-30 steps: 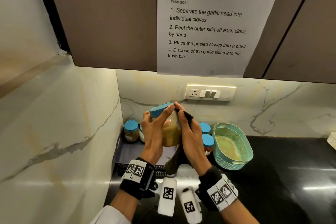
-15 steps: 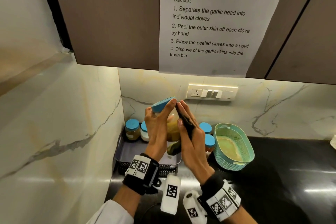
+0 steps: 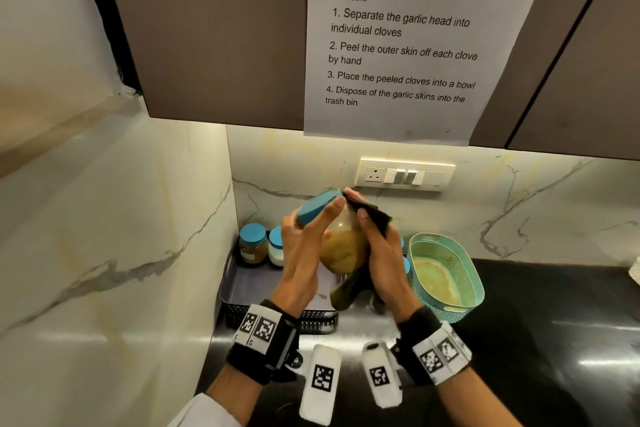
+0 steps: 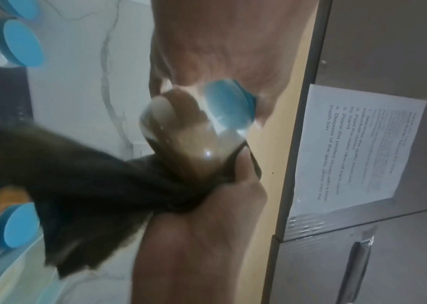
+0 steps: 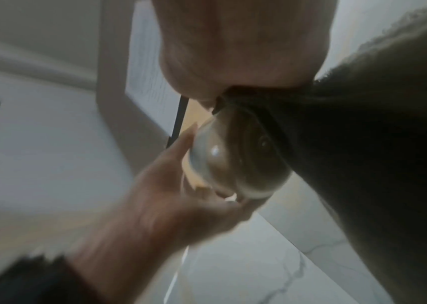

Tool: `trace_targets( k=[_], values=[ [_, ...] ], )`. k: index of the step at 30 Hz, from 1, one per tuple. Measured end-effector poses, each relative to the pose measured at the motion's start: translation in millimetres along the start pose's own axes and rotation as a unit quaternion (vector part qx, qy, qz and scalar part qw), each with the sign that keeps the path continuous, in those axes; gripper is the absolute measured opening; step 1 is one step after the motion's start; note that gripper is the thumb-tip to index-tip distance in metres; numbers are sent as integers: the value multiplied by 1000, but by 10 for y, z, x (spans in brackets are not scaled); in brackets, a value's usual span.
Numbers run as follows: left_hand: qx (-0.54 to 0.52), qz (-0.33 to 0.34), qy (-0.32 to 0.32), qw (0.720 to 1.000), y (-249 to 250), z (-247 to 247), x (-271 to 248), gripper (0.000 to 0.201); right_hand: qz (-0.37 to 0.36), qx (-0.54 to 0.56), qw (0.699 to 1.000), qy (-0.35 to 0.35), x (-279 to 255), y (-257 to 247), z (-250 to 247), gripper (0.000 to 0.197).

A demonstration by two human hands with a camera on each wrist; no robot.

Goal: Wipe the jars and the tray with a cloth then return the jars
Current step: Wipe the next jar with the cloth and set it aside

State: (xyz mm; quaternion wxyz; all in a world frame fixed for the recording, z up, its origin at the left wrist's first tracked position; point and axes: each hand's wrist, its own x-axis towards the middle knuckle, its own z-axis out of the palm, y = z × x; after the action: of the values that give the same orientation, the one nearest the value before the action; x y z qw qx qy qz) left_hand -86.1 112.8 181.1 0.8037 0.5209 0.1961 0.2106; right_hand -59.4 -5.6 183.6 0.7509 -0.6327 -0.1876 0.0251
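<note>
My left hand [image 3: 308, 236] grips a glass jar [image 3: 341, 248] of yellow-brown paste with a blue lid [image 3: 317, 206], held tilted above the dark tray [image 3: 249, 288]. My right hand [image 3: 379, 246] presses a dark cloth [image 3: 370, 215] against the jar's right side, and the cloth's tail hangs below. The left wrist view shows the jar [image 4: 181, 139], its lid [image 4: 228, 105] and the cloth [image 4: 90, 181] bunched in the right hand [image 4: 202, 236]. In the right wrist view the cloth [image 5: 363, 144] covers the jar [image 5: 233, 160], with the left hand [image 5: 168, 195] under it.
Two blue-lidded jars [image 3: 252, 246] [image 3: 277, 246] stand at the tray's back left. Another blue lid [image 3: 406, 267] peeks out behind my right hand. A teal basket [image 3: 446, 274] sits to the right on the black counter [image 3: 554, 322]. Marble walls close the corner; a cabinet hangs overhead.
The right hand has kept rubbing the cloth over the jar's right side, curling more around it. The left hand has held the jar in nearly the same place, tilting it a little.
</note>
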Motion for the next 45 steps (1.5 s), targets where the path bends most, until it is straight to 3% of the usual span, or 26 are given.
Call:
trace_targets(
  k=[2, 4, 7, 11, 13, 15, 16, 19, 21, 23, 27, 28, 30, 32, 34, 36, 38, 41, 43, 45],
  values=[
    [18, -18, -29, 999, 100, 0, -33, 78, 71, 38, 997, 3, 43, -95, -36, 25],
    [30, -25, -45, 998, 143, 23, -48, 67, 99, 50, 994, 20, -1, -116, -7, 25],
    [30, -11, -46, 998, 140, 43, -41, 44, 23, 21, 998, 53, -165, -59, 80, 28],
    [35, 19, -18, 999, 125, -1, 16, 80, -145, -70, 987, -14, -415, 132, 157, 45],
    [36, 26, -9, 999, 82, 16, 4, 98, -121, -69, 990, -16, -311, 136, 122, 42],
    [42, 33, -4, 999, 40, 46, -48, 103, -8, -14, 1000, 27, -149, 49, 94, 29],
    [42, 37, -6, 998, 31, 66, -70, 104, 14, -8, 999, 40, -103, 16, 87, 27],
    [26, 33, 9, 999, 45, 61, -29, 105, -61, -39, 997, 27, -260, 61, 167, 37],
    [13, 31, 17, 999, 65, 11, 6, 109, -152, -110, 982, -21, -401, 233, 195, 46],
    [2, 27, 25, 999, 51, -36, 15, 111, -181, -148, 971, -51, -357, 345, 158, 47],
    [3, 27, 31, 999, 18, 2, -34, 104, -42, -37, 998, -1, -115, 225, 119, 54],
    [0, 28, 32, 999, 26, 17, -33, 105, -49, -46, 998, 8, -132, 215, 141, 55],
    [-14, 16, 33, 999, 51, 12, 0, 105, -136, -115, 984, -3, -228, 267, 187, 50],
    [-21, 2, 25, 999, 84, -3, 33, 93, -231, -210, 950, -26, -288, 406, 197, 48],
    [-16, -19, 2, 1000, 92, -7, 31, 86, -265, -242, 933, -21, -256, 475, 154, 47],
    [-3, -28, -19, 999, 81, -20, 27, 86, -210, -153, 966, -12, -154, 405, 111, 44],
    [-4, -28, -44, 999, 101, -61, 27, 76, -103, -9, 995, 4, -49, 191, 39, 38],
    [-2, -62, -75, 995, 156, -70, 35, 66, 20, 78, 997, 1, 45, -94, -20, 31],
    [-10, -81, -67, 994, 165, -16, 6, 59, 33, 77, 996, 14, -2, -127, 31, 30],
    [-12, -75, -47, 996, 173, 37, 8, 51, -12, 56, 998, 36, -101, -62, 94, 29]
  ],
)
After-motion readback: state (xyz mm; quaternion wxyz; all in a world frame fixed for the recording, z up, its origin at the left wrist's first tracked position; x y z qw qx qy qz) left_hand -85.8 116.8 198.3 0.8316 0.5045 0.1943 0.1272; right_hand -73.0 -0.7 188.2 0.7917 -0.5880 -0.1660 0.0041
